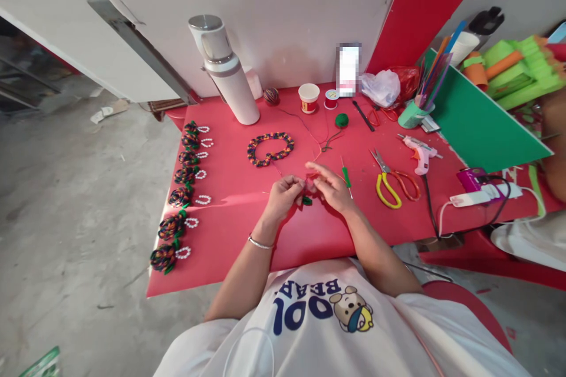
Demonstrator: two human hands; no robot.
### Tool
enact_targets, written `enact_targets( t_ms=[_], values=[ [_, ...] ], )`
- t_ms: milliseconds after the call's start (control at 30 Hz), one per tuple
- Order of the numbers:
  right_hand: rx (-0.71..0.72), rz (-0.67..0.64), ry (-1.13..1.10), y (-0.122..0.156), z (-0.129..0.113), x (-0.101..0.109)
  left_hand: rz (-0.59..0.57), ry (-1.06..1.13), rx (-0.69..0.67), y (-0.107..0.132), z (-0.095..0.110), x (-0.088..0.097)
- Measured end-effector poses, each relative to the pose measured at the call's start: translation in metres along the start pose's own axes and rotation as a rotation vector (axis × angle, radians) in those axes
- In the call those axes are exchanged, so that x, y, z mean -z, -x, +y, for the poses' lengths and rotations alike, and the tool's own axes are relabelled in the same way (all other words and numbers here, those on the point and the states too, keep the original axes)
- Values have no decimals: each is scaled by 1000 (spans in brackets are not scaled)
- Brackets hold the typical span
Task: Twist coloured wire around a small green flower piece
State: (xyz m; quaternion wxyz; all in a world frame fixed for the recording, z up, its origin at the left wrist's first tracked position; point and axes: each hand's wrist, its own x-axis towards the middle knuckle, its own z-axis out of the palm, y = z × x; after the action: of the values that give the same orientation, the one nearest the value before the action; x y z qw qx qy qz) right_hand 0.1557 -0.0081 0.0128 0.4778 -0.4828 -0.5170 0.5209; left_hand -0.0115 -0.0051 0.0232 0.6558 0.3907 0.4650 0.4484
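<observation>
Near the front middle of the red table (230, 241), my left hand (285, 194) pinches a thin pinkish-red thread (310, 179) between thumb and fingertips. My right hand (332, 189) closes on the same thread from the other side, its index finger partly raised. The exact ends of the thread are hidden by my fingers. Just under the fingertips is a small dark-green knitted piece (306, 201). A multicoloured braided yarn loop (270, 149) lies beyond my left hand. To the right of my right hand lies a green-handled hook tool (346, 177).
Yarn roses (171, 226) with bead loops line the left edge. At the back stand a flask (230, 82), a paper cup (308, 98) and a green yarn ball (341, 121). Scissors (389, 184), a glue gun (423, 154) and a power strip (480, 194) lie right.
</observation>
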Motion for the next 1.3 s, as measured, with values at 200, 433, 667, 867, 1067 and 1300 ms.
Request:
enact_targets(
  t_ms=[200,433,667,867,1067,1300],
  values=[
    [129,-41,256,0,-2,-1,73,25,11,-2,3,3],
    [174,83,325,3,-2,0,78,54,42,-3,-1,6],
    [18,5,221,1,3,0,60,-213,-116,-4,-6,9],
    [-39,-33,191,-3,12,5,58,-746,-541,-1,-11,12],
    [-18,-12,201,-2,12,3,74,-883,-692,-1,-12,13],
    [-3,-38,259,0,6,-1,77,-717,-447,2,-15,3]
  ],
)
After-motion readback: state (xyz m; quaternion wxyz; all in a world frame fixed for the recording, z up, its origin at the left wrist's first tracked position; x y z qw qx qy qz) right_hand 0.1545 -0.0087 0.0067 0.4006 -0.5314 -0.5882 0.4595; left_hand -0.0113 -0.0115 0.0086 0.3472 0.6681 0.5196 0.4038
